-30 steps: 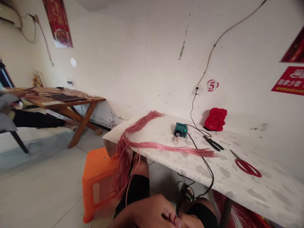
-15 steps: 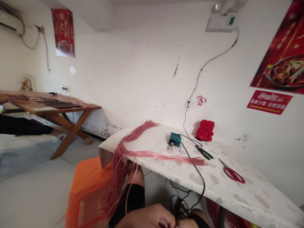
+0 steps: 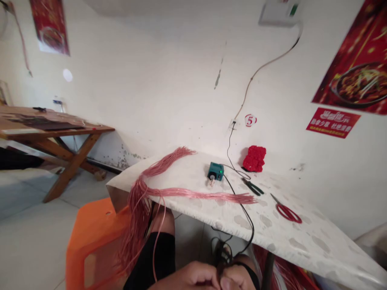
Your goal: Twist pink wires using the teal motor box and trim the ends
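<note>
View has swung right since the earlier frame, sliding the table left. Your left hand [image 3: 189, 278] and right hand [image 3: 238, 278] curl together at the bottom edge, pinching something hidden. Pink cord bundle [image 3: 136, 225] drapes over the white table [image 3: 302, 237]: a hard tug could slide it off, or snag the black cable [image 3: 243, 205].

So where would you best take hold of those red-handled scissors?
Grip the scissors by their red loop handles, coming from above: they lie flat on the table, and the loops sit away from the blades, which point toward the wall.
</note>
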`<state>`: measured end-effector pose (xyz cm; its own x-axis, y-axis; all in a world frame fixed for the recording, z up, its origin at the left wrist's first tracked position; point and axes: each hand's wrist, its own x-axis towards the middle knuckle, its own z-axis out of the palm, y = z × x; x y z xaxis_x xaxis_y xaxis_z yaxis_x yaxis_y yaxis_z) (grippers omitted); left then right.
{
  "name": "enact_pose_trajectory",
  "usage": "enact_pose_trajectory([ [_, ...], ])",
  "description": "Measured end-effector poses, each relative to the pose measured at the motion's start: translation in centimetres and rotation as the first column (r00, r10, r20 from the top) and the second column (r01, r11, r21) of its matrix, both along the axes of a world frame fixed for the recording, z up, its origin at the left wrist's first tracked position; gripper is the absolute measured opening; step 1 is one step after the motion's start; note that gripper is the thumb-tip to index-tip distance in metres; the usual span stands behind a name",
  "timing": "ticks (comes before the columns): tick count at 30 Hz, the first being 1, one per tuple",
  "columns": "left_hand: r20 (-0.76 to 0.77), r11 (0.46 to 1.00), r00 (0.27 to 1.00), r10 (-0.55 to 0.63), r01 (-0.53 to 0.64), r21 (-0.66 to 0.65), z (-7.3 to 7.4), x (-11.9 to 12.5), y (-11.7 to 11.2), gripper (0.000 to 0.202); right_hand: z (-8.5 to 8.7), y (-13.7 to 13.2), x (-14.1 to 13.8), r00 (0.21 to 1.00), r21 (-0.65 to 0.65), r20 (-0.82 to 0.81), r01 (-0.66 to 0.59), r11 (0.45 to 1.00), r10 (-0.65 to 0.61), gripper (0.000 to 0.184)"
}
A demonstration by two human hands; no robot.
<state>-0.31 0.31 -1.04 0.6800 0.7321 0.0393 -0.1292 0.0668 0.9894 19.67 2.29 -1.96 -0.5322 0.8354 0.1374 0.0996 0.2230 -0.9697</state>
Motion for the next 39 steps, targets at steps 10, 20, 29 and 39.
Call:
enact_pose_trajectory([
  [10, -0.169, 0.984, 0.973, 0.158, -0.169, -0.058, 0.3, -1.6, 8.0, 0.029, 0.9, 7.9, 3.4, 0.947, -0.168, -0.215, 0.204, 0.964, -0.238, 0.045],
  [20, -0.321, 0.933, 0.885, 0.336, -0.265, 0.245, 8.9, -3.2, 22.4, 0.025, 9.5, 26.0, 4.9, 0.903, 0.42, 0.238, 0.236, 0.876, -0.358, 0.025],
  [29, -0.156, 0.961, 0.952, 0.265, -0.247, 0.126, 6.9, -1.5, 37.7, 0.019, 6.0, 36.8, 3.7, 0.666, 0.616, 0.512, 0.155, 0.772, -0.542, 0.037],
  [39, -0.136, 0.98, 0.984, 0.115, -0.135, -0.148, 1.8, -4.2, 47.0, 0.021, 1.5, 38.8, 3.6, 0.743, 0.616, 0.342, 0.286, 0.734, -0.576, 0.041],
])
